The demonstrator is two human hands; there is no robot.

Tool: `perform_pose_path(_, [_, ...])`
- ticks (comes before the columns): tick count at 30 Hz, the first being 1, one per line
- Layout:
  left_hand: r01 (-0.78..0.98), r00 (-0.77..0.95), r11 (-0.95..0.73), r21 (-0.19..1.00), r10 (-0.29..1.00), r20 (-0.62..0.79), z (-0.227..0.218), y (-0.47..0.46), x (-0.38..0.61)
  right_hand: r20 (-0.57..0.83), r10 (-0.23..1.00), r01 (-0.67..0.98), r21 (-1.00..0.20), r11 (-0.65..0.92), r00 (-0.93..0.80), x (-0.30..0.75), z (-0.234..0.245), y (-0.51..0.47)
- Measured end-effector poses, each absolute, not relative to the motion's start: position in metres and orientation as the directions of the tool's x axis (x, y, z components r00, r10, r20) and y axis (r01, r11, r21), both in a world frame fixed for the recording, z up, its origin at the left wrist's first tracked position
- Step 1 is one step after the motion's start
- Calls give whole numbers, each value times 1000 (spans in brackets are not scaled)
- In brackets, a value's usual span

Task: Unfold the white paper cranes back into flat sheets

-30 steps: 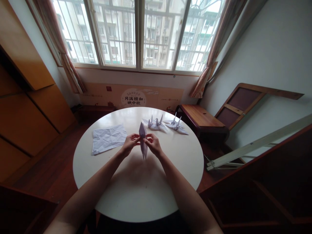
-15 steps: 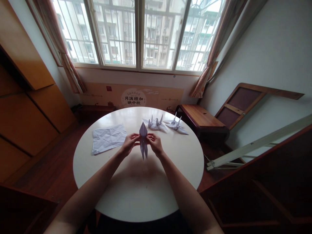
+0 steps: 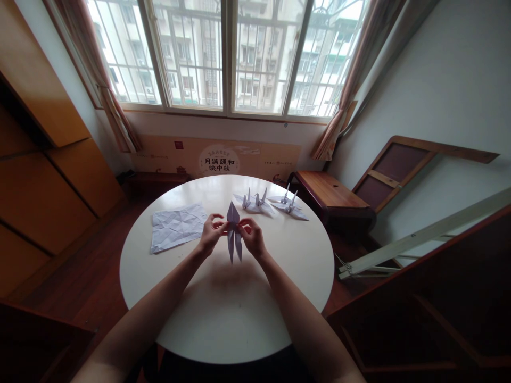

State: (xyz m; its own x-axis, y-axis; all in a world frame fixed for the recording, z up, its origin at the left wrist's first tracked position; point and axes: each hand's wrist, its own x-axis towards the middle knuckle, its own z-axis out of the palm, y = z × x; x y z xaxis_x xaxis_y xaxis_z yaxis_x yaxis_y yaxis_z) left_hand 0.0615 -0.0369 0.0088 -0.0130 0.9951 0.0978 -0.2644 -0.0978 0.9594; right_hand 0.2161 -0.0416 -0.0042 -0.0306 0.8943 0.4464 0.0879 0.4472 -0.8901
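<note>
Between my two hands, above the middle of the table, is a folded piece of origami paper [image 3: 233, 215], with one point up and two narrow legs hanging down, spread slightly apart. My left hand [image 3: 212, 232] pinches its left edge between thumb and fingers. On the other edge, my right hand [image 3: 252, 235] is closed on it, thumb and fingertips together. Several finished paper cranes [image 3: 261, 201] stand beyond my right hand. A creased, unfolded paper sheet [image 3: 178, 227] lies flat to the left of my left hand.
The round white table [image 3: 223, 319] carries all the paper. Behind it on the right stands a low wooden stool-like table [image 3: 331, 189]. A printed cardboard panel [image 3: 247, 154] leans under the window. White metal framing [image 3: 383, 255] stands at the right, orange cabinets [image 3: 43, 213] at the left.
The folded paper has shifted slightly left and its two lower legs have spread further apart. My fingers have changed their hold, with the left index finger lifted more.
</note>
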Motion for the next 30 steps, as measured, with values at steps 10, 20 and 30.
perform_pose_path(10, [-5,74,-210,978,975,210,5,-33,56,563,800,315,-735,600,-210,224,-7,-39])
perform_pose_path(20, [73,147,-156,985,979,144,2,-33,56,525,814,494,-654,573,-248,227,-6,-42])
perform_pose_path(30, [428,131,-295,854,955,265,-14,-33,55,422,814,691,-444,570,-400,229,6,-52])
